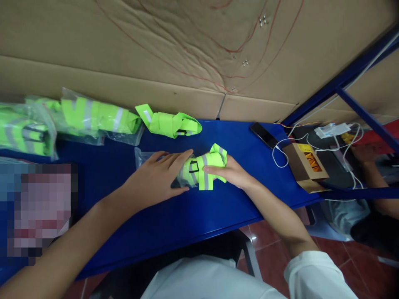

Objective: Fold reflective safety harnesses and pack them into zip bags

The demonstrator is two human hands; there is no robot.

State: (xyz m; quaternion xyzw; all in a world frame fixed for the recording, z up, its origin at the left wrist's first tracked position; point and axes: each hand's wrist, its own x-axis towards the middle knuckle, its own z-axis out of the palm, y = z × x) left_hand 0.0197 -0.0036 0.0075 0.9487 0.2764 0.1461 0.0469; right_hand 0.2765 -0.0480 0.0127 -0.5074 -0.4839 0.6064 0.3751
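Observation:
A rolled neon-yellow reflective belt (205, 164) with grey stripes and a black buckle lies partly inside a clear plastic bag (141, 156) on the blue table. My right hand (233, 171) grips the belt's outer end, thumb on top. Over the bag's mouth, my left hand (162, 172) curves with its fingers around the plastic and the inner end of the roll. Its palm hides most of the bag. Just behind, an unbagged neon-yellow belt (170, 123) lies loosely rolled, touching no hand.
Several bagged neon belts (90, 114) line the back left. A phone (263, 135) on a white cable and a cardboard box (307, 164) are at the right, near a power strip (333, 130). Another person's arm (374, 174) shows beyond the blue frame. A blurred-out item (43, 203) lies left.

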